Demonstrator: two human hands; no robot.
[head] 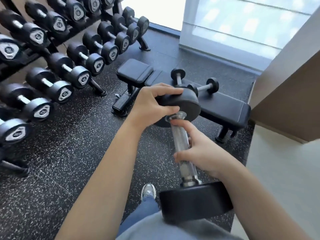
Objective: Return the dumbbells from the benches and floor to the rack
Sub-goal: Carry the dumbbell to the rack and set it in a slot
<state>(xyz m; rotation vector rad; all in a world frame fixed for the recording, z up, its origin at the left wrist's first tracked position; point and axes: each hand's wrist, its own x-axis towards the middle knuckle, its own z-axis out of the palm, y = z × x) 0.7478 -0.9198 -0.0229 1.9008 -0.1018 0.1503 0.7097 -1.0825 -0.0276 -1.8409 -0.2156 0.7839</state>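
In front of the rack (pixel 52 49), over the speckled floor (pixel 69 153), a person carries a large dumbbell (pixel 187 149) with both hands, its handle running steeply from a far head down to a near head that sits close against the body. The left hand (pixel 152 104) clamps the rim of the far head, fingers (pixel 166 91) curled over the top and thumb under, probably to steady the heavy end and steer it. The right hand (pixel 202 153) wraps the knurled handle, its fingers closed round the steel but for the index, which lies straight along the bar toward the collar; this grip likely takes most of the weight. Holding it tilted and close seems meant to keep the load near the body while turning toward the rack on the left. Two small dumbbells (pixel 195 82) lie on the counter (pixel 225 106) just behind the far head, still to be returned. The rack's rows look nearly full, so the free cradle must be found first; I cannot tell from here where it is.
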